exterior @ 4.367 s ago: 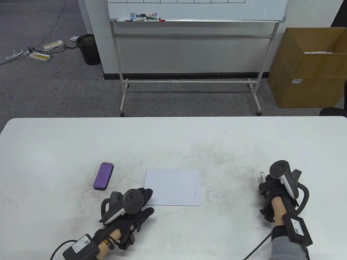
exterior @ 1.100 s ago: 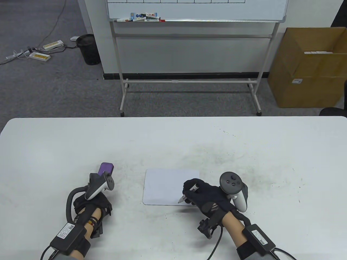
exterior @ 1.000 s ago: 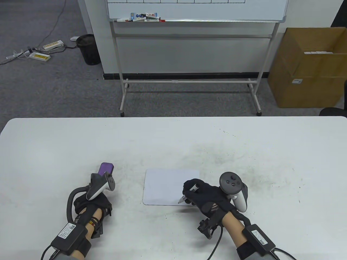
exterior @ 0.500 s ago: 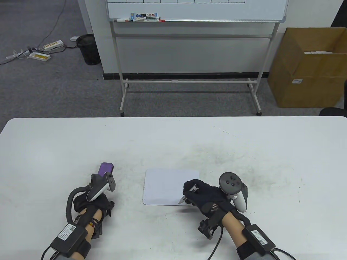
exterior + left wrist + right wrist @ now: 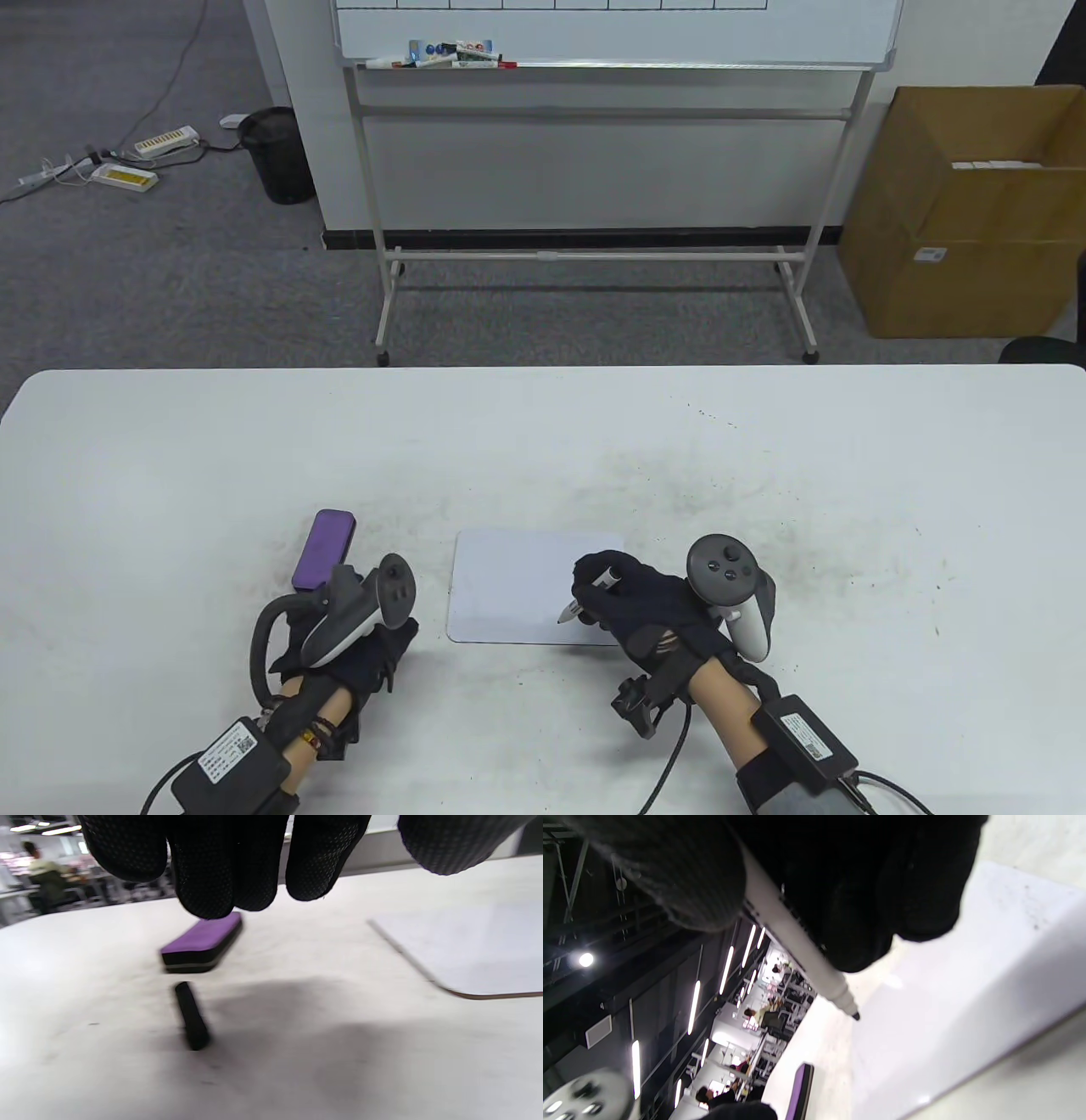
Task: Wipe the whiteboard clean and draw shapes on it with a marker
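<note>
A small white whiteboard (image 5: 509,586) lies flat on the table, its face blank. My right hand (image 5: 604,594) grips a white marker (image 5: 573,607) in a writing hold, with the uncapped tip over the board's near right part. In the right wrist view the marker (image 5: 793,933) points its black tip at the whiteboard (image 5: 967,1018); whether it touches is unclear. My left hand (image 5: 386,649) hovers left of the board's near corner, fingers (image 5: 229,870) relaxed and holding nothing. A purple eraser (image 5: 322,550) lies just beyond it. A black marker cap (image 5: 191,1022) lies on the table before the eraser (image 5: 203,942).
The white table (image 5: 543,441) carries grey smudges around the board. Behind it stand a large wheeled whiteboard (image 5: 611,34) with markers on its ledge, a cardboard box (image 5: 959,212) at the right and a black bin (image 5: 276,153) at the left.
My left hand has moved right, toward the board's near left corner, uncovering the eraser. The right hand and marker have shifted slightly away from me over the board.
</note>
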`<state>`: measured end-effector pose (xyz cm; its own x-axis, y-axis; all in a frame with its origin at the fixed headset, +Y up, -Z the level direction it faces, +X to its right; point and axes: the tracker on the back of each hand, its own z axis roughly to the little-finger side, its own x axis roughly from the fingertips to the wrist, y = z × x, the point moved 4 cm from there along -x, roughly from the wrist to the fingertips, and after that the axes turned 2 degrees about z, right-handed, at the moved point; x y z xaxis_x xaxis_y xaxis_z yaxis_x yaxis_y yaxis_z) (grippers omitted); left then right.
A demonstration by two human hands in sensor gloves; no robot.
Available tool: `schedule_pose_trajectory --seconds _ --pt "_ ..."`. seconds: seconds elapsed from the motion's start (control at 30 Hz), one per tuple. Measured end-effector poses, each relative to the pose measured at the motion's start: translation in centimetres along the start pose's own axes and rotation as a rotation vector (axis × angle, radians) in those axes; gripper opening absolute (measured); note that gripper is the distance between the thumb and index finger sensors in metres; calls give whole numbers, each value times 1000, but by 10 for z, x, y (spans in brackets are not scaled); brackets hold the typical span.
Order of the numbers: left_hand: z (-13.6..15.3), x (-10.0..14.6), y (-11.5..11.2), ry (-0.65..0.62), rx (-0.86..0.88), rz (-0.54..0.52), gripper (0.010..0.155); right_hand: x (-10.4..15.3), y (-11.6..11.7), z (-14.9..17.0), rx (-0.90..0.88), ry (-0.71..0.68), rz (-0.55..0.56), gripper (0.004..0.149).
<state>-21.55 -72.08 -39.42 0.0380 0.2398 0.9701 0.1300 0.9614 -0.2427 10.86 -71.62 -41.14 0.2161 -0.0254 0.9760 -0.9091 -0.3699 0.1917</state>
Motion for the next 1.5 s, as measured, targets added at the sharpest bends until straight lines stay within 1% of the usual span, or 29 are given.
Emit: schedule_pose_trajectory --seconds 0.07,0.17,0.23,0.3,0.37,0.43,0.6,0.7,0.83,0.93,1.0,1.17,1.4,1.5 --pt "-14 6 -2 -59 8 -9 72 -4 -5 -4 30 -12 53 48" --pt "-34 13 -4 -131 -2 -61 72 -10 -9 -11 45 -31 124 46" --pt "-45 15 -9 -196 -20 -59 73 -14 -7 -13 34 -25 152 46" --pt "-52 14 -15 -225 -33 -63 73 -18 -3 -16 20 -28 167 44" --pt "-57 12 -20 -259 -50 -44 73 -22 2 -19 26 -30 167 44" --pt "-59 9 -27 -278 -39 -23 73 -30 9 -25 45 -40 169 44" --pt "-58 3 -36 -301 -13 30 73 -43 23 -29 83 -32 178 44" --pt "-59 -1 -45 -316 19 110 73 -53 37 -26 118 -11 161 43" --pt "-62 -3 -52 -333 4 154 72 -67 55 -18 135 13 143 43" --pt "-63 -3 -53 -335 -10 165 73 -78 71 -9 172 35 116 43" --pt "-63 -4 -54 -336 -1 198 74 -81 79 -4 183 41 104 43" --pt "-60 -9 -54 -342 64 261 73 -86 89 2 179 39 76 43" --pt "-56 -12 -53 -347 114 298 72 -93 98 7 176 52 49 43" --pt "-55 -12 -53 -349 121 305 72 -94 99 13 223 56 54 43"
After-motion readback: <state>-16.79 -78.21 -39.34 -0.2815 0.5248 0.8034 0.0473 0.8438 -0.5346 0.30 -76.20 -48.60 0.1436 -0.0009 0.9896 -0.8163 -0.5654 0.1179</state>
